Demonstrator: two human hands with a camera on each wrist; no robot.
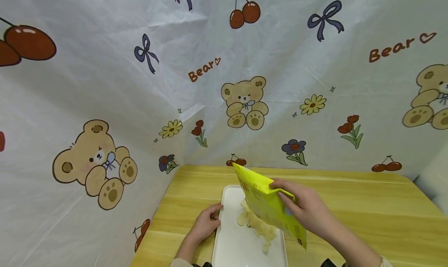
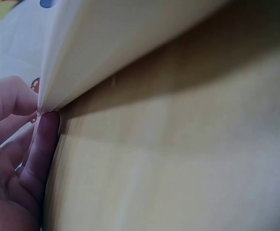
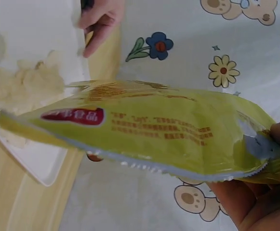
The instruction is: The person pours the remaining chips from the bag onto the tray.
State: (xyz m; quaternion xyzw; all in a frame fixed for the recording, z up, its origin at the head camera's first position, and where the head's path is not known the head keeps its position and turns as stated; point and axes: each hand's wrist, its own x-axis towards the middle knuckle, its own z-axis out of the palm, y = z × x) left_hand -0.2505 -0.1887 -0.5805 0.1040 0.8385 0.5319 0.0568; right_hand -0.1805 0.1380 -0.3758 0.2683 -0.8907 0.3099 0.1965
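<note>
R grip (image 1: 309,208) pinches a glossy yellow bag (image 1: 267,199), thin flexible plastic w/ red-brown print & a silvery edge, tilted over the white tray (image 1: 229,245). Tray's smooth, rect., rounded corners, low rim, on the wood-grain bench (image 1: 353,197). Pale, thin, irreg. chips (image 1: 259,227) lie heaped on it below bag. L grip (image 1: 206,222) pinches tray's L rim, fingers bent. Creased, bear-print sheet (image 1: 287,57) behind.

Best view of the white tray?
Head: most of the white tray shows, though the yellow bag hides some. Right wrist: part, cut off by the frame and bag. Left wrist: only a close side section.
</note>
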